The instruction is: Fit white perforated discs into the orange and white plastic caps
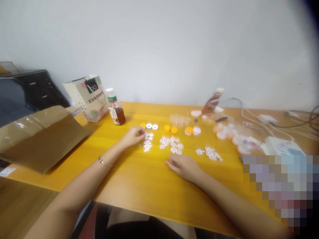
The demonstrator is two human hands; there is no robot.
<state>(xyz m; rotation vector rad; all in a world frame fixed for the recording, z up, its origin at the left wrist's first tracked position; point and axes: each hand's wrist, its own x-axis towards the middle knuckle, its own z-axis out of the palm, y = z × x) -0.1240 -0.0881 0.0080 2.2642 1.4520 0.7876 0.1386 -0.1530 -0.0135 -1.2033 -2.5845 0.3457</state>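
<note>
My left hand (136, 136) is at the left edge of a cluster of small white pieces (147, 146) on the table. Its fingers are closed in a pinch, and whatever lies between them is too small to make out. My right hand (185, 167) rests on the tabletop with loosely curled fingers and nothing visible in them. Just beyond it lie white openwork pieces (170, 142), with another group of white cut-out pieces (211, 153) to its right. Behind these stand white round lids (152, 126), orange round lids (170, 129) and a clear plastic tray (179, 120).
An open cardboard box (42, 139) sits at the left, near a paper bag (87, 99) and a drink bottle (116, 111). Another bottle (211, 103) leans at the back right. Round containers (228, 131), a white box (282, 146) and cables (251, 118) crowd the right side.
</note>
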